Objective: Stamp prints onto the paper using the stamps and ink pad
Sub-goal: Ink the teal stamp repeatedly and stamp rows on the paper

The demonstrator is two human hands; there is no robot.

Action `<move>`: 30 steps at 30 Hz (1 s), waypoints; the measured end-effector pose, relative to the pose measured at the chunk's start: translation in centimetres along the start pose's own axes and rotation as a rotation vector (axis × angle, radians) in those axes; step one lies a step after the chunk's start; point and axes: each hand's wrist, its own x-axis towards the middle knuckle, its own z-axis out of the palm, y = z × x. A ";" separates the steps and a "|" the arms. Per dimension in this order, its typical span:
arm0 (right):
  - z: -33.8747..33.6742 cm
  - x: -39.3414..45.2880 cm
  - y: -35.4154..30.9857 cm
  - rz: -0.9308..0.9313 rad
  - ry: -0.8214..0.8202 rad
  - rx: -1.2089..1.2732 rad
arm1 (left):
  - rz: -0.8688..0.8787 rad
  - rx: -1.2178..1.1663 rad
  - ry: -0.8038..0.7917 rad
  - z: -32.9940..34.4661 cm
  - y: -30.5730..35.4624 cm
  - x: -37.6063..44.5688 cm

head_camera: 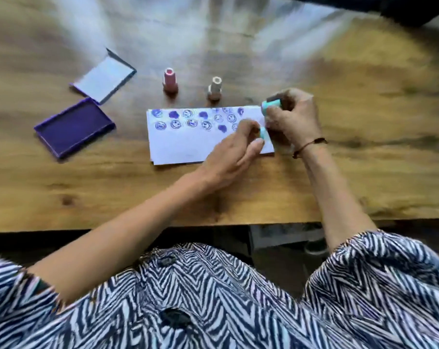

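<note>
Wooden table [364, 147], hands [292, 117] hiding teal stamp [271, 105]

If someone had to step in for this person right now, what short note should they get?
Right hand grips a teal stamp at the paper's right end. Left hand pinches a small teal piece, perhaps its cap, just above the paper.
Pink stamp and white stamp stand upright behind the paper. Ink pad lies open at left, its lid behind it.
Done: two rows of purple prints along the paper's top.
Left: lower half of the paper is blank.
</note>
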 end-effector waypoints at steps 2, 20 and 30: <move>0.1 0.1 -0.2 -0.056 -0.017 -0.077 | 0.013 0.016 -0.004 0.2 -0.3 0.0; 1.2 0.0 -2.0 -0.348 -0.120 -0.682 | -0.051 -0.065 0.018 -0.2 0.1 0.0; 1.5 0.4 -2.0 -0.382 -0.167 -0.762 | -0.094 -0.108 0.019 -0.3 -0.1 -0.2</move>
